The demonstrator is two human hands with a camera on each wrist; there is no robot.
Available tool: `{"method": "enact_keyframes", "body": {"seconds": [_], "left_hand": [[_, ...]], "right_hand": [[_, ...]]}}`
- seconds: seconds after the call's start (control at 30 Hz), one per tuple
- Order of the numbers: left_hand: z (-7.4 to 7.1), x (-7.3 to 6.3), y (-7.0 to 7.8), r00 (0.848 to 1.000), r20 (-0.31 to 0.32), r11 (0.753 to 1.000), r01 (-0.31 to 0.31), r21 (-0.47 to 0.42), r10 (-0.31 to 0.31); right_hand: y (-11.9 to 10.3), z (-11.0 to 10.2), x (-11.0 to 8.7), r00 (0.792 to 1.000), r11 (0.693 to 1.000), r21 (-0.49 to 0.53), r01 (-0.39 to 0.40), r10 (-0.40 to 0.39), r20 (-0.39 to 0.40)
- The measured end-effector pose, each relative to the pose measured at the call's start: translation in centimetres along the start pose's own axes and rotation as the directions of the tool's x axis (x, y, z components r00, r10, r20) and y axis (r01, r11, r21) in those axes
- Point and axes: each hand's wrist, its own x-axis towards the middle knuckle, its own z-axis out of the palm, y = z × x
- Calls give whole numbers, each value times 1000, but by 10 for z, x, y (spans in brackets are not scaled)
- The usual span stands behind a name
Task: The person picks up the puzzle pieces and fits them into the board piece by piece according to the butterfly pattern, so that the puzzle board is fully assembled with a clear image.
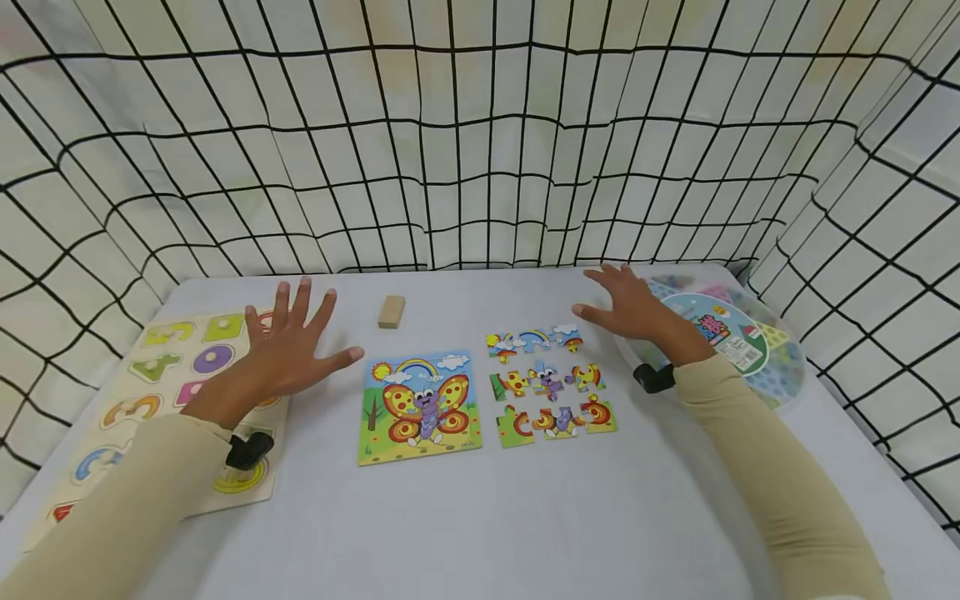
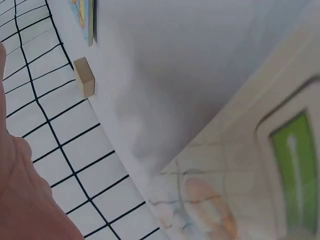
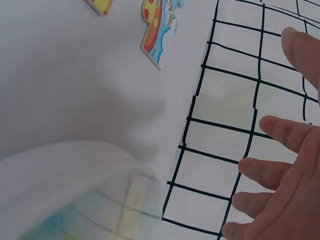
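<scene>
My left hand [image 1: 281,354] is held with fingers spread above a wooden shape board [image 1: 168,375] on the left, holding nothing. On the other side, my right hand [image 1: 633,304] hovers with its fingers extended, beside a round clear package [image 1: 783,375] with a printed label. Between the hands lies a square butterfly picture [image 1: 423,408]. To its right, several butterfly jigsaw pieces [image 1: 547,379] are set out in three rows, apart from one another. In the right wrist view, the spread fingers [image 3: 272,175] touch no piece.
A small wooden block [image 1: 392,312] lies behind the butterfly picture. Black grid netting [image 1: 491,150] over white cloth rises along the back and both sides of the white table [image 1: 450,533].
</scene>
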Motion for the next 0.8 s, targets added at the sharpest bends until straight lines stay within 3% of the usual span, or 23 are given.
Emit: {"method": "enact_keyframes", "body": {"seconds": [0.1, 0.2, 0.37, 0.53, 0.8], "left_hand": [[3, -3, 3, 997, -32, 996, -68, -64, 67], [9, -4, 7, 989, -58, 978, -143, -152, 136], [21, -9, 14, 980, -24, 947, -197, -255, 198], [25, -18, 21, 972, 61, 926, -194, -324, 225], [23, -28, 26, 948, 157, 916, -210, -342, 276]], "right_hand": [[0, 1, -4, 999, 996, 75, 43, -42, -21], [0, 3, -9, 991, 986, 137, 99, -86, -98], [-5, 8, -12, 962, 957, 203, 207, -161, -223], [-13, 17, -16, 961, 935, 270, 230, -174, -217], [-24, 30, -25, 962, 917, 304, 256, -210, -177]]}}
